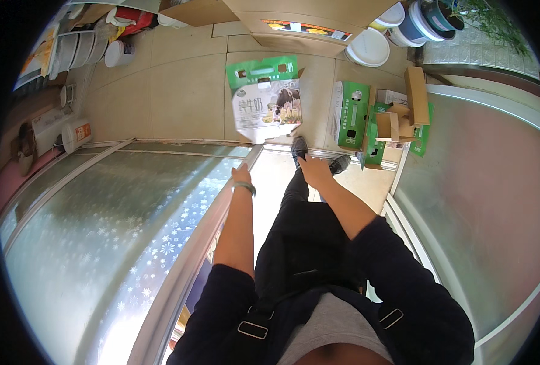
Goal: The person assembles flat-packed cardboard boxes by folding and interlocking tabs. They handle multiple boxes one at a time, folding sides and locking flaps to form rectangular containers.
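Observation:
My left hand [241,176], with a bracelet on the wrist, is beside the frame edge of a frosted glass door [118,225]. Its fingers are partly spread and show nothing in them; whether they touch the frame I cannot tell. My right hand [316,172] hangs in front of my body above my shoes [300,149], fingers loosely apart and holding nothing. Ahead on the tiled floor lies a flattened green and white milk carton box [266,100] with a cow picture. Several green cartons [352,115] lie right of it, next to an opened brown cardboard box [394,126].
I stand at a doorway, its floor track [276,148] crossing by my feet. Another frosted panel [483,201] stands on the right. A large cardboard box [306,24], white tubs [368,48] and a plant [495,24] are at the back. Shelves with containers [75,48] line the left.

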`<state>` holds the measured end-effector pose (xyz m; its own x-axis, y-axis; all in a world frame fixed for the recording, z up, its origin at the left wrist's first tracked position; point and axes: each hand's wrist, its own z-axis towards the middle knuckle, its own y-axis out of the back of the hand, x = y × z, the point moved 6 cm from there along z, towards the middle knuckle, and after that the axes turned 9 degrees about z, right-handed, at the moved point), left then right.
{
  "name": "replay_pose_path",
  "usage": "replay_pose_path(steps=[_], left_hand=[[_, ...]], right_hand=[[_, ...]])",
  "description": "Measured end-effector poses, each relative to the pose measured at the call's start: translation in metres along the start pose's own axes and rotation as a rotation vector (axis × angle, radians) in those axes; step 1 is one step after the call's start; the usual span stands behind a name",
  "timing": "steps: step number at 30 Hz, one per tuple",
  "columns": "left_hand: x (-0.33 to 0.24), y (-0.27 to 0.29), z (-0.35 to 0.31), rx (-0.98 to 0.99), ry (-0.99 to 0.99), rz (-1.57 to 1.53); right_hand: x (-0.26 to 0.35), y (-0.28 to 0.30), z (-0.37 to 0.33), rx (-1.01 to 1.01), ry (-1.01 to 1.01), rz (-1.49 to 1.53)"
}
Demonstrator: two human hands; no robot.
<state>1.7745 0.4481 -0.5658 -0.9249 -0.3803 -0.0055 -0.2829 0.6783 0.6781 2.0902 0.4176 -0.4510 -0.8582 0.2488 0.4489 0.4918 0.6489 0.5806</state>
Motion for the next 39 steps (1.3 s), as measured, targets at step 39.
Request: replay_pose_path(steps=[39], left_hand=[[-0.423,-0.044,-0.145,0.851,-0.578,-0.451]], right_hand=[[-0.316,0.079,-0.106,-1.178,-0.513,0.880]])
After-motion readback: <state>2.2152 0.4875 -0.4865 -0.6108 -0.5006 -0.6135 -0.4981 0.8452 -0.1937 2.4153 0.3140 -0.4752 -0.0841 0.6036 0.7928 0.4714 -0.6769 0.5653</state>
